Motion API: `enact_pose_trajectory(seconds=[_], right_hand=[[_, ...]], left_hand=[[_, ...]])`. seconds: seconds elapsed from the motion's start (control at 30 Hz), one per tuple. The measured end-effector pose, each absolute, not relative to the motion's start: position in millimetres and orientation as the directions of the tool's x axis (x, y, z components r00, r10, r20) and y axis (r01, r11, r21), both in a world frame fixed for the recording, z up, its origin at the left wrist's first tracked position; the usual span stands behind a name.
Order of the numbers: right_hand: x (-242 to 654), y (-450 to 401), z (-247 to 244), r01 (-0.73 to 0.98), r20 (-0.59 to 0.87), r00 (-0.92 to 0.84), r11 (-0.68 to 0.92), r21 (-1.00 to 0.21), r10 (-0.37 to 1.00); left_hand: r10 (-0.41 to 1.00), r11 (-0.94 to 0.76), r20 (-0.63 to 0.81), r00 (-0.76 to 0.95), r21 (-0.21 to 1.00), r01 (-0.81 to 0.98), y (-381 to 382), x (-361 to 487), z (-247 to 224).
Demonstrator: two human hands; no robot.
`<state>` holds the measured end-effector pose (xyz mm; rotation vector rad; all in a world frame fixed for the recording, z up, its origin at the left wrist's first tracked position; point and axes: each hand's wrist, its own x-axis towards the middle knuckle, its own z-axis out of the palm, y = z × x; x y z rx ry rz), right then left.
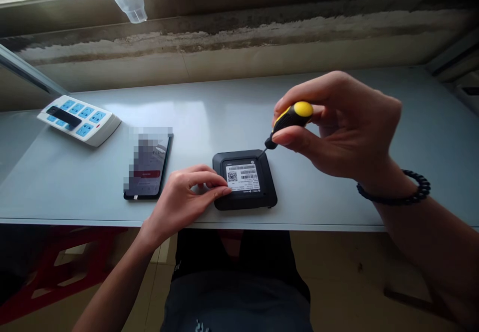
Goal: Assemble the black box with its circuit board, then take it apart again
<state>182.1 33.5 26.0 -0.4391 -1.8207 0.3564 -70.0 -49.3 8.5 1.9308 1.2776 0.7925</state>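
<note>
A black square router [245, 180] lies upside down on the pale table [239, 97], with a white label showing a QR code on its underside. My left hand [183, 197] rests its fingertips on the router's left edge, holding it in place. My right hand [337, 127] is shut on a small screwdriver [292, 121] with a yellow-capped black handle. Its thin shaft points down, and the tip sits just above the router's upper left corner. Whether the tip touches the router, I cannot tell.
A white power strip with blue sockets [78, 120] lies at the far left of the table. A phone [147, 165] with a blurred screen lies left of my left hand. A clear plastic cup [129, 2] stands on the window ledge. A red stool [56, 267] stands below the table.
</note>
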Motion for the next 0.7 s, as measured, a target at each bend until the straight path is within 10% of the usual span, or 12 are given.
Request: enact_pose_trajectory(seconds=[0.7], right_hand=[[182.2,41.5,43.3,0.237,0.943,0.015,0.914,-0.328,0.334]], left_hand=[[0.939,-0.251,0.078,0.335,0.821,0.512,-48.1,-68.5,11.0]])
